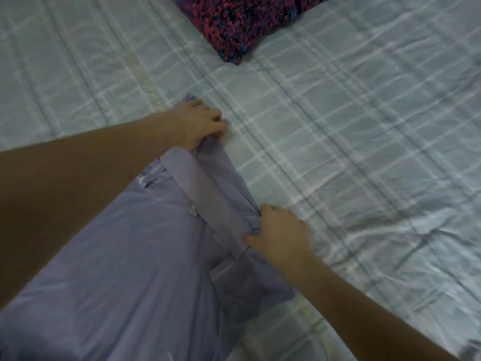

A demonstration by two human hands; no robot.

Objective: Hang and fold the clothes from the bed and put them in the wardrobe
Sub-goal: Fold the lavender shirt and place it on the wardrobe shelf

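A lilac-grey garment lies spread on the bed, running from the lower left up to the middle. Its waistband shows as a paler strip across the top end. My left hand grips the far corner of that top end, fingers curled round the cloth. My right hand pinches the near corner of the same end, thumb over the band. Both arms reach in from the lower edge of the view.
The bed is covered with a pale green checked sheet, wrinkled on the right. A dark knitted piece with red and blue flecks lies at the top middle, apart from the garment.
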